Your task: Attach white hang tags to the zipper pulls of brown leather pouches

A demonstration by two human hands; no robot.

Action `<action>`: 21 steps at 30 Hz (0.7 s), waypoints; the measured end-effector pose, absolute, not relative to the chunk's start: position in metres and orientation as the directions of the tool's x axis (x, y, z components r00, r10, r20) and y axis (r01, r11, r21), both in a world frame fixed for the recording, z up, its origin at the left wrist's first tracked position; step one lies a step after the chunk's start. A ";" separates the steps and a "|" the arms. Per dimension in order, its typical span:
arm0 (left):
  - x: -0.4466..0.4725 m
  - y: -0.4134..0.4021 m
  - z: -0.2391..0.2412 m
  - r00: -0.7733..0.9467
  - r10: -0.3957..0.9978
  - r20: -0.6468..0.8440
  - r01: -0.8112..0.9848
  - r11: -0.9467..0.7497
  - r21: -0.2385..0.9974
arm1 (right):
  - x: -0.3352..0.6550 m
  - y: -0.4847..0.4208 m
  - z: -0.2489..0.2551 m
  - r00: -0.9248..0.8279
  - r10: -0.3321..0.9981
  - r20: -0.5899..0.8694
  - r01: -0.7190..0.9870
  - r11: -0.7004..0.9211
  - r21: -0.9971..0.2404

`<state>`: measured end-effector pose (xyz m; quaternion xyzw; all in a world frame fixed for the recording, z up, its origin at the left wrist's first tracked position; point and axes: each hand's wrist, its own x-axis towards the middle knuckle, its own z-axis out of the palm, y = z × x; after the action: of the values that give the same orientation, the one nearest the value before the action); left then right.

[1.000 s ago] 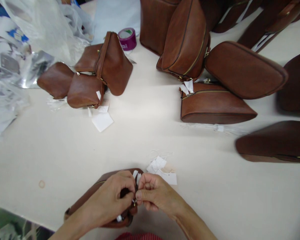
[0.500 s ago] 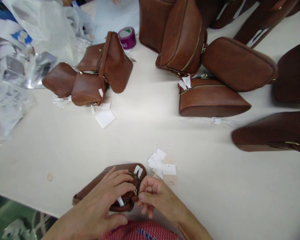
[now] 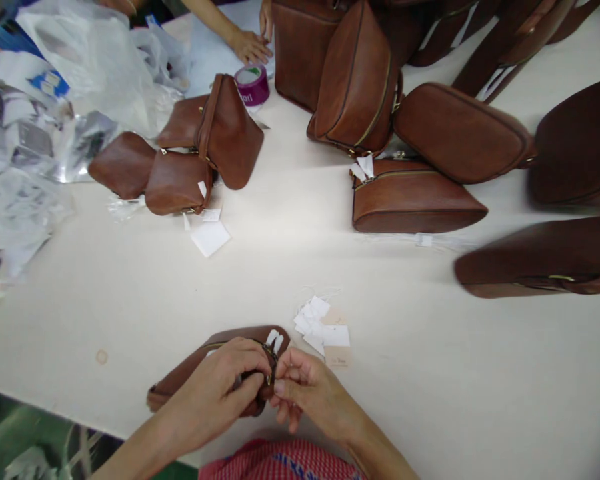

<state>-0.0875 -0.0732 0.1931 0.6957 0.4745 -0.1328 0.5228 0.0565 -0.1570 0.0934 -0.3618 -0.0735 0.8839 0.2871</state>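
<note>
A small brown leather pouch [image 3: 190,367] lies at the near edge of the white table [image 3: 290,267]. My left hand [image 3: 215,397] is curled over the pouch's right end, fingers closed on it. My right hand [image 3: 305,393] pinches the gold zipper pull [image 3: 270,379] at the same end, thumb and forefinger pressed together. Small white paper tabs [image 3: 275,340] stick up from the pouch just beyond my fingers. A little heap of white and tan paper tags with strings [image 3: 323,327] lies on the table right beyond my right hand.
Several small brown pouches [image 3: 180,153] are grouped at the back left, with white tags [image 3: 210,237] beside them. Larger brown bags [image 3: 410,200] fill the back right. Crumpled plastic wrap [image 3: 55,100] lies far left. Another person's hand [image 3: 250,47] rests near a purple tape roll [image 3: 253,83].
My left hand has gone from spread fingers to closed on the pouch end. The view shifted, bringing another person's hand into sight at the back.
</note>
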 end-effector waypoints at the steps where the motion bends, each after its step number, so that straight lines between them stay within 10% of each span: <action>1: -0.086 -0.070 0.192 0.508 0.501 -0.701 0.814 -0.012 0.581 | 0.056 -0.157 0.094 -0.578 0.557 -0.596 -0.450 -0.827 -0.336; 21: -0.081 -0.045 0.176 0.624 0.206 -0.753 0.781 -0.144 0.608 | 0.049 -0.168 0.103 -0.542 0.490 -0.682 -0.434 -0.859 -0.272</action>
<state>-0.0812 -0.0451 0.1762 0.7105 0.3474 -0.2592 0.5544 0.0490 -0.1677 0.1029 -0.3993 -0.0353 0.8775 0.2634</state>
